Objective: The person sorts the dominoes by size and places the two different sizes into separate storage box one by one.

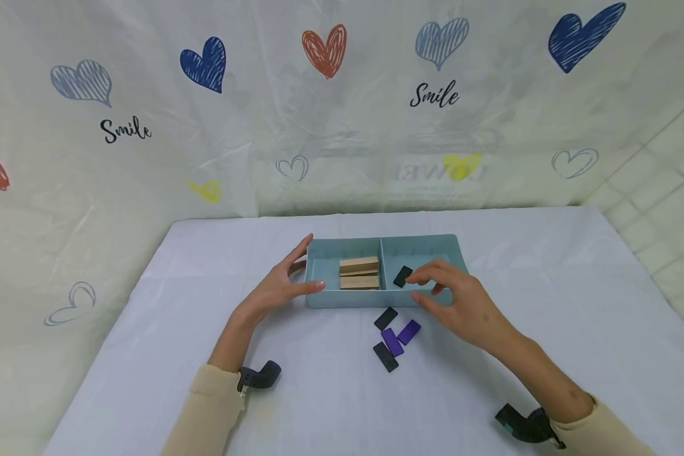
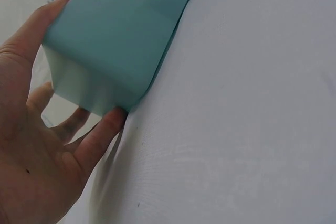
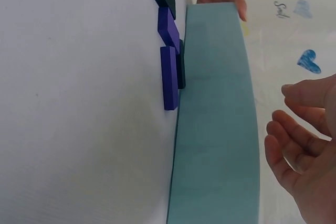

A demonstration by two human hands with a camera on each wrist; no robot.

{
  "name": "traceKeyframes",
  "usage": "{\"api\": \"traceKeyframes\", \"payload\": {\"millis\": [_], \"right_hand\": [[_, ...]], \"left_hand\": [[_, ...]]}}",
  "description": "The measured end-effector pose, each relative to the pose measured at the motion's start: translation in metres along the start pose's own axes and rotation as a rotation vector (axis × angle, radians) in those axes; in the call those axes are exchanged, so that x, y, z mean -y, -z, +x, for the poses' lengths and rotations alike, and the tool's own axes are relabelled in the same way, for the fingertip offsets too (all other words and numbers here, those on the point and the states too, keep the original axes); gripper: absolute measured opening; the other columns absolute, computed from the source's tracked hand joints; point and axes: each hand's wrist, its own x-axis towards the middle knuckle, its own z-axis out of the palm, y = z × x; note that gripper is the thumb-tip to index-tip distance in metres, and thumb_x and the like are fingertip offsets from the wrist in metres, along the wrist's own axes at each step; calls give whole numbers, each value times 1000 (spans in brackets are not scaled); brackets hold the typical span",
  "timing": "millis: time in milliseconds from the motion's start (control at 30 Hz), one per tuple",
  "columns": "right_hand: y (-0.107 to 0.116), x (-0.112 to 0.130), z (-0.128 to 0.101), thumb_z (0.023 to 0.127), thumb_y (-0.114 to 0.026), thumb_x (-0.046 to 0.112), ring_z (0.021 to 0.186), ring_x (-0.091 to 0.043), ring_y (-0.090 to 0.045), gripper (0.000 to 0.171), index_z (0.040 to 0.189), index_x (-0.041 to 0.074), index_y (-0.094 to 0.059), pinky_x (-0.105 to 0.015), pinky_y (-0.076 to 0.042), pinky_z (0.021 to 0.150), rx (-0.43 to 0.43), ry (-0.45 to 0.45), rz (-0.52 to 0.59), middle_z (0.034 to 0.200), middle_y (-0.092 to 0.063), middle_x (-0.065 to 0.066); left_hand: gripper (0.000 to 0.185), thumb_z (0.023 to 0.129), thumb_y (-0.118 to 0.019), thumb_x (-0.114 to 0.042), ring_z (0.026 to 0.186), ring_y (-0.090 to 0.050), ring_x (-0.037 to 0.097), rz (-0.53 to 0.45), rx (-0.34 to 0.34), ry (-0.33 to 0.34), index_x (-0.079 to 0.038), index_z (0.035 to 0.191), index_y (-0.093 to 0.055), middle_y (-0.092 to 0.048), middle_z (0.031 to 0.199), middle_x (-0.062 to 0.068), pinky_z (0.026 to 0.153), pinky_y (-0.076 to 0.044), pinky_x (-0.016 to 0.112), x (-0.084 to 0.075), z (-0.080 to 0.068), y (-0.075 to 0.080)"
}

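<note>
A light-blue two-compartment tray [image 1: 344, 299] lies lengthwise on the table. My left hand [image 1: 279, 282] grips its left end, thumb over the front rim; in the left wrist view the fingers [image 2: 100, 137] spread along the end wall. Over the right compartment hangs my right hand [image 1: 456, 301], fingers bent and apart. In the right wrist view, no thing shows between the fingers of this hand [image 3: 307, 135]. A small black block [image 1: 402, 277] is in the right compartment, right by those fingertips. Several light wooden blocks [image 1: 359, 280] lie stacked in the left compartment against the divider.
In front of the tray, two black blocks [image 1: 386, 357] and two purple blocks [image 1: 392, 342] lie close together on the white tablecloth [image 1: 319, 392]. Behind the table hangs a pale sheet [image 1: 365, 114] printed with hearts and the word Smile.
</note>
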Motion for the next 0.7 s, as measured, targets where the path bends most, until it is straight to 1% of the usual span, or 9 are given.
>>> {"api": "traceKeyframes", "payload": {"millis": [67,200,300,467,567,700], "right_hand": [[0,0,-1,84,-83,-3,99,-8,-63,38,111,21,-75,-25,-58,78,1,2,4,106,-70,12],[-1,1,-3,83,-82,-6,98,-13,-65,40,112,21,-74,-22,-57,77,10,12,12,106,-70,11],[-1,0,-5,83,-82,-6,95,-10,-65,41,112,21,-74,-20,-57,76,16,23,10,106,-70,11],[-1,1,-6,83,-82,-6,89,-10,-64,41,113,22,-74,-21,-57,76,21,29,12,106,-71,11],[-1,1,-7,84,-81,-6,89,-7,-64,41,113,22,-74,-23,-58,76,30,23,19,106,-71,11],[-2,1,-9,84,-80,-7,90,-4,-63,40,112,21,-74,-27,-59,77,47,8,30,106,-73,6]], "left_hand": [[96,88,-83,-41,161,-27,29,-2,1,-2,-66,155,-19,-20,174,-5,123,-29,68,0,0,0],[96,88,-83,-41,161,-27,29,-4,3,-7,-66,155,-19,-20,174,-4,123,-29,68,-1,-1,0],[96,88,-83,-41,161,-26,29,-6,4,-6,-66,155,-19,-19,174,-4,123,-29,68,-1,-1,0],[96,88,-82,-42,161,-26,30,-3,3,-2,-65,155,-19,-19,174,-4,122,-29,68,0,0,0],[97,88,-83,-41,161,-26,30,-3,2,2,-64,156,-18,-19,174,-5,122,-29,68,0,-1,0],[97,88,-83,-42,160,-27,29,-2,2,3,-63,157,-18,-20,174,-6,122,-31,67,-1,-1,0]]}}
